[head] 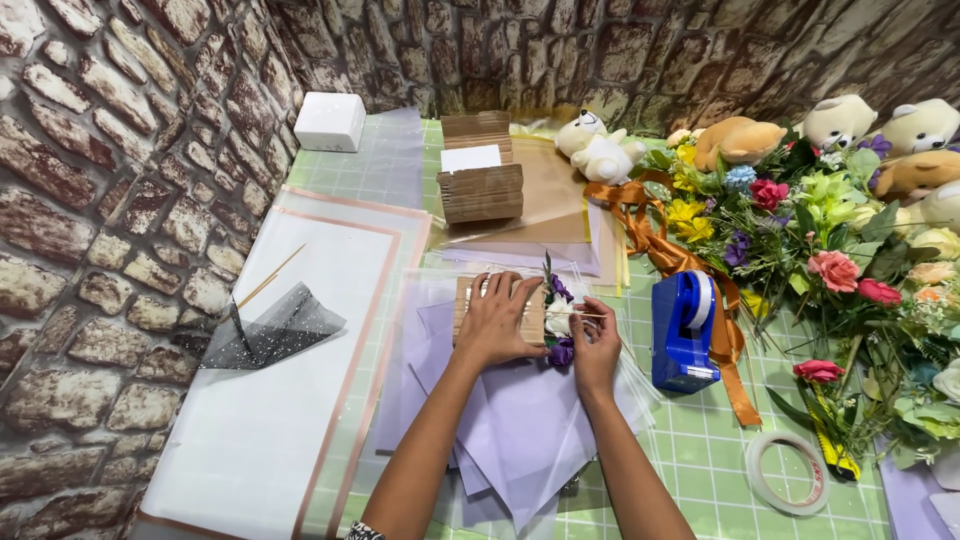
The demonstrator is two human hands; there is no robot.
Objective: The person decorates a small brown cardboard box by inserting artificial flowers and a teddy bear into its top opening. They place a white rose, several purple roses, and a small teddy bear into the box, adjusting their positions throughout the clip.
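**Hands on a corrugated wrap at frame centre**

The left hand (pixel 497 322) lies palm-down, fingers spread and slightly curled, pressing on a tan corrugated cardboard strip (pixel 466 300) at the centre of the frame. The right hand (pixel 594 345) sits just beside it, fingers pinched closed on a thin pale wooden stick (pixel 590 315) that lies across a small cluster of purple and white artificial flowers (pixel 559 320). The flowers touch the right edge of the cardboard. Both rest on overlapping lilac wrapping-paper sheets (pixel 520 430) on a green gridded cutting mat (pixel 700 460).

Right of the hands stands a blue tape dispenser (pixel 683 330), touched by an orange satin ribbon (pixel 655 250). A clear tape roll (pixel 788 472) lies at lower right. A heap of mixed artificial flowers (pixel 840 250) and plush bears (pixel 740 140) fills the upper right. A white foam block (pixel 330 121) sits at upper left.
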